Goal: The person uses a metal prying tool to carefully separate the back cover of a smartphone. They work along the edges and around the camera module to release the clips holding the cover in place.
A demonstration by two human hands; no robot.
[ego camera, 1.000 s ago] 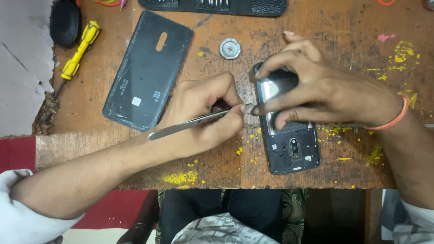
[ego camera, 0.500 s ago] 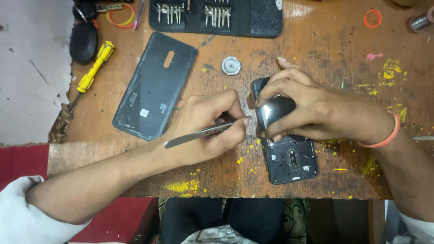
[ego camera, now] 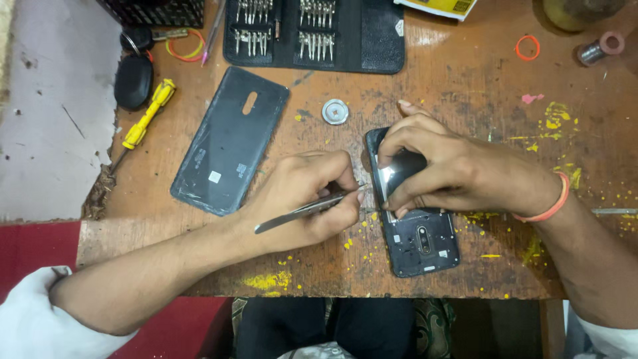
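Lying leftmost on the wooden counter is a detached back cover. Next, the left hand, grip pinching metal tweezers, touches an opened phone, which the right hand clasps from above.

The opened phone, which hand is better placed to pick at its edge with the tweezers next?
Left. The left hand already holds the tweezers with the tips at the opened phone's edge, while the right hand lies over the phone, pressing it to the table.
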